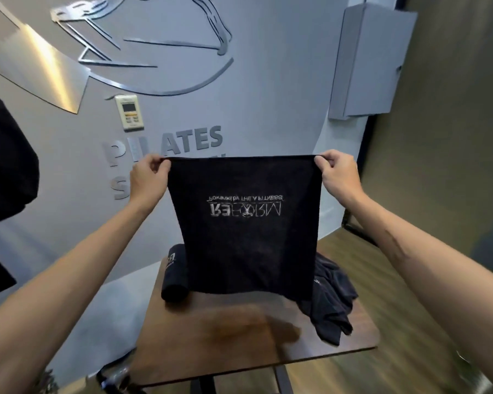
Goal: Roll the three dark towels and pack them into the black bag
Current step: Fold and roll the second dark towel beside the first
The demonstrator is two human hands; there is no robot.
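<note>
The left hand point(148, 177) and right hand point(339, 174) each pinch a top corner of a dark towel point(245, 245), stretched flat between them above the bench point(239, 336). Its pale printed lettering reads upside down. A rolled towel point(174, 282) lies below left, a crumpled towel point(332, 305) below right.

My held-up towel point(246, 226) hides the worktop's point(239, 345) far edge and parts of the rolled towel point(173, 280) and crumpled towel point(332, 302); its lettering reads blurred, reversed.
</note>
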